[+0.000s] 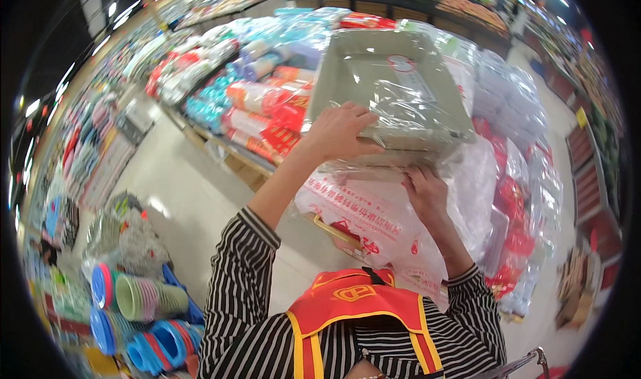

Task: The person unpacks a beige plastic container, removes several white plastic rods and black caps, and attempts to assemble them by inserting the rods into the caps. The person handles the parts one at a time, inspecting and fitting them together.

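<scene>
A grey-green rectangular plastic bin [380,62], wrapped in clear film, stands on the goods in front of me, its hollow side facing up. A round-marked label [402,63] shows through the film inside it. My left hand [344,131] is closed over the bin's near left rim, its fingers bent against film and edge. Lower down, at the near wall, my right hand [426,191] has its fingers curled into the loose clear wrap [370,169]. Its fingertips are partly hidden. Beneath the bin lies a white plastic bag [360,205] with red print.
Red and white packaged rolls [267,105] lie left of the bin, and clear-wrapped goods [507,99] are piled to its right. Blue and green plastic buckets [150,299] sit on the floor at lower left. A metal cart handle [527,359] shows at lower right.
</scene>
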The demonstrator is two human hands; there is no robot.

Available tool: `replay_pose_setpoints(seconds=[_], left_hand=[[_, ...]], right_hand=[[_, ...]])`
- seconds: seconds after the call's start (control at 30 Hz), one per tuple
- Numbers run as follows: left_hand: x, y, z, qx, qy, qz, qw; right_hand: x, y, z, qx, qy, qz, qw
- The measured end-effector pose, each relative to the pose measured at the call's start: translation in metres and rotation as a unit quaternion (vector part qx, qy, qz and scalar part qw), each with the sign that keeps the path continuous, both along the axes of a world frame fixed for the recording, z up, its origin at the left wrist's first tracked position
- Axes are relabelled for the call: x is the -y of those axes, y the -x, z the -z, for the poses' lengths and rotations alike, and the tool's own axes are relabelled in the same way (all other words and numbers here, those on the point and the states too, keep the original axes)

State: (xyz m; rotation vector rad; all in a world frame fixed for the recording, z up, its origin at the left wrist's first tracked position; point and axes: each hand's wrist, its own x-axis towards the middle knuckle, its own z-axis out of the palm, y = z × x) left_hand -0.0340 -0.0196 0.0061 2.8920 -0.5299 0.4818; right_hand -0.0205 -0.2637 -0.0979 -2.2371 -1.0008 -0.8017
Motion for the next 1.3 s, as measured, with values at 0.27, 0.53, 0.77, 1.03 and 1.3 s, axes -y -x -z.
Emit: replay_pose_setpoints(seconds=[0.27,0.53,0.77,1.03,1.3], left_hand=[[0.069,-0.025,0.001,0.094,-0.031,0.034,0.995],[0.088,-0.030,0.001,0.053,-0.004,-0.017,0.998],[0.058,-0.033,-0.002,-0.012,0.026,-0.049,0.998],[0.057,-0.028,-0.002,0.074,-0.033,0.020,0.996],[0.037,-0.029,0.006,0.100,-0.055,0.030,0.993]], right_hand=[[-0.013,0.001,0.008,-0.006,-0.042,0.028,0.999],[-0.002,0.011,0.000,0.006,-0.081,0.023,0.996],[0.078,0.043,0.016,-0.011,-0.119,-0.097,0.988],[0.139,-0.001,0.007,-0.138,-0.309,-0.118,0.934],[0.142,-0.009,0.005,-0.198,-0.408,-0.068,0.889]])
